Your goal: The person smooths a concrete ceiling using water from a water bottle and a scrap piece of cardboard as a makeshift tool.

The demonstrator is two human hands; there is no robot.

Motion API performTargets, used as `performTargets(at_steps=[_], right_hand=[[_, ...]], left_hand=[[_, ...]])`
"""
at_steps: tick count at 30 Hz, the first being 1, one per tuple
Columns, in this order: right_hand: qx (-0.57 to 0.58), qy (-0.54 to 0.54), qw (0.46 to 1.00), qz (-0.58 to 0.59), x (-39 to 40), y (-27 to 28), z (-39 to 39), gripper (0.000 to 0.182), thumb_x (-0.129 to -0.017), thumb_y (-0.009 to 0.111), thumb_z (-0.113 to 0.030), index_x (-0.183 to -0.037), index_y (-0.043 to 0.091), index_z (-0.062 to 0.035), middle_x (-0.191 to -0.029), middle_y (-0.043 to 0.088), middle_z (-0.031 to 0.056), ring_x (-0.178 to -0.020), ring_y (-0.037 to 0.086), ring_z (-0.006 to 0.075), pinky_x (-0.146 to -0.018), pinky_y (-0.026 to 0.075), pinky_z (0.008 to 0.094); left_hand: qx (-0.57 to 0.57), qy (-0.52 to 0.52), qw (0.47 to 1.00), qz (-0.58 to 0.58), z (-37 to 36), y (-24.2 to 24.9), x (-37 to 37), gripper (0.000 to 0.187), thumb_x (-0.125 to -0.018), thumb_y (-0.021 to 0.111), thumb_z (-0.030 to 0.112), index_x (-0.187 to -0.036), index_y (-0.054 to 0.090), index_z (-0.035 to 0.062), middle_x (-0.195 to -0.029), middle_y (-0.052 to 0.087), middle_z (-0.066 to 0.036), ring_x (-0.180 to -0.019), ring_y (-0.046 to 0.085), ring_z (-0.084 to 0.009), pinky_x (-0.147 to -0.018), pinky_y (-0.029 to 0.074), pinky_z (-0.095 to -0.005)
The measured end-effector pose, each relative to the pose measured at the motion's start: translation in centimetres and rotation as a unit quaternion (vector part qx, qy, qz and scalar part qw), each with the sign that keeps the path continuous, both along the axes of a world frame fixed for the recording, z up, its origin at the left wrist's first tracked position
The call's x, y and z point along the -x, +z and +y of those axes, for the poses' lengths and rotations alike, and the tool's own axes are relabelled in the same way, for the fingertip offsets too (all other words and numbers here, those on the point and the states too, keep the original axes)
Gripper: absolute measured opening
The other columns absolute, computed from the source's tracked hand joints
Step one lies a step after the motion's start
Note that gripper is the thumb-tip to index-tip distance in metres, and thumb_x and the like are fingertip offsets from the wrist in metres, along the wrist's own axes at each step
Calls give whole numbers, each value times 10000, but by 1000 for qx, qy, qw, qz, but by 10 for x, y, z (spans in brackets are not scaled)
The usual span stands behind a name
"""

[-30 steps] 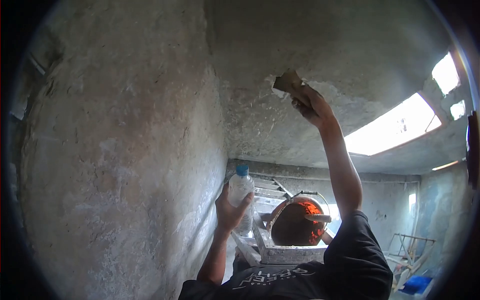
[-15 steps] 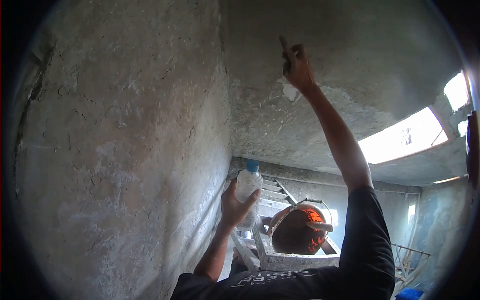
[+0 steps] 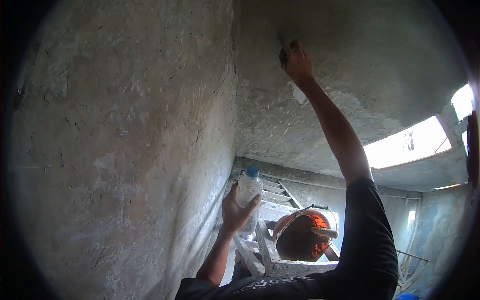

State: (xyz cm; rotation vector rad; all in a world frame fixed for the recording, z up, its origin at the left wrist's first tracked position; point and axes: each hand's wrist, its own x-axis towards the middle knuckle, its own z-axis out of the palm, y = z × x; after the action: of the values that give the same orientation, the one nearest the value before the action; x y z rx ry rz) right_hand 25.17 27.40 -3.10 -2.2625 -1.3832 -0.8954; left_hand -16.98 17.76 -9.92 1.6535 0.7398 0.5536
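Observation:
My left hand [image 3: 236, 212] is wrapped round a clear plastic bottle [image 3: 249, 192] with a blue cap, held upright beside the rough wall on the left. My right hand [image 3: 299, 62] is raised high at the grey plastered surface [image 3: 345, 55]. Its fingers are bent, and a thin dark shape sticks up from them; dimness and blur hide whether that is a finger or a tool. Below and between my arms, a bucket [image 3: 298, 237] with orange patches inside rests tilted on a wooden ladder-like stand [image 3: 300, 268]. A pale handle [image 3: 325, 232] juts over its rim.
A rough, stained wall [image 3: 125, 150] rises close on the left. Bright openings [image 3: 412, 140] show at the right. Behind the bucket leans a ladder [image 3: 280, 192]. A metal frame [image 3: 412, 267] stands at the lower right.
The view has shifted slightly, so the bucket and openings appear lower and further right. My right hand stays raised at the plastered surface, and my left keeps hold of the bottle.

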Motion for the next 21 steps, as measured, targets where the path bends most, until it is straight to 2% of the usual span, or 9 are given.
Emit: performTargets(at_steps=[2,6,8,9,11,14,18,20,21], right_hand=[[-101,85,991,6,3,-1,-2,549,-835,623,-182,-1359,469,-234,-1057,543,164,-827,630,370,-648,548,483],[-141,72,987,2,12,17,-2,548,-843,622,-193,-1366,460,-230,-1047,544,140,-822,649,344,-675,561,463],[-94,14,994,52,19,35,-3,434,-846,617,-196,-1273,543,-196,-1043,549,150,-804,651,333,-663,562,457],[-95,13,994,52,17,35,-3,434,-846,617,-196,-1273,543,-196,-1043,549,150,-804,651,333,-663,562,457],[-42,-28,998,30,11,32,0,337,-850,610,-201,-1185,608,-159,-1035,558,153,-796,653,328,-655,563,446],[-12,17,1000,-13,5,19,-7,349,-852,609,-209,-1199,619,-168,-1053,566,147,-807,656,340,-678,565,443],[-60,33,997,33,14,15,-15,303,-848,606,-195,-1146,652,-161,-1060,568,134,-822,653,347,-700,564,446],[-120,33,991,49,17,21,-17,275,-840,629,-201,-1105,661,-134,-958,602,124,-794,667,320,-703,561,419],[-123,33,991,47,10,16,-16,275,-840,629,-201,-1105,661,-134,-958,602,124,-794,667,320,-703,561,419]], left_hand=[[0,1,1000,1,0,1,-2,446,-775,776,260,-1086,596,-5,-928,697,-142,-846,690,-229,-776,540,-358],[11,-9,1000,-14,-3,-3,-3,446,-779,770,271,-1102,594,18,-929,693,-151,-843,693,-250,-761,537,-364],[5,-7,1000,-1,-5,-5,-4,452,-779,771,277,-1104,593,19,-931,694,-149,-847,693,-248,-762,536,-362],[4,-8,1000,-2,-6,-4,-5,452,-779,771,277,-1104,593,19,-931,694,-149,-847,693,-248,-762,536,-362],[-7,-6,1000,-8,-7,-3,-6,446,-780,769,276,-1100,592,20,-930,695,-147,-848,694,-246,-762,536,-360],[3,-9,1000,-1,-8,3,-5,439,-781,768,276,-1093,593,21,-928,695,-145,-847,693,-244,-759,536,-358],[3,-5,1000,-4,-7,0,-2,436,-780,768,276,-1091,594,25,-929,696,-141,-849,693,-242,-758,536,-359],[0,-9,1000,5,-7,2,-2,433,-781,767,272,-1095,596,29,-935,697,-139,-853,693,-241,-761,536,-361],[-4,-9,1000,3,-7,5,-2,433,-781,767,272,-1095,596,29,-935,697,-139,-853,693,-241,-761,536,-361]])
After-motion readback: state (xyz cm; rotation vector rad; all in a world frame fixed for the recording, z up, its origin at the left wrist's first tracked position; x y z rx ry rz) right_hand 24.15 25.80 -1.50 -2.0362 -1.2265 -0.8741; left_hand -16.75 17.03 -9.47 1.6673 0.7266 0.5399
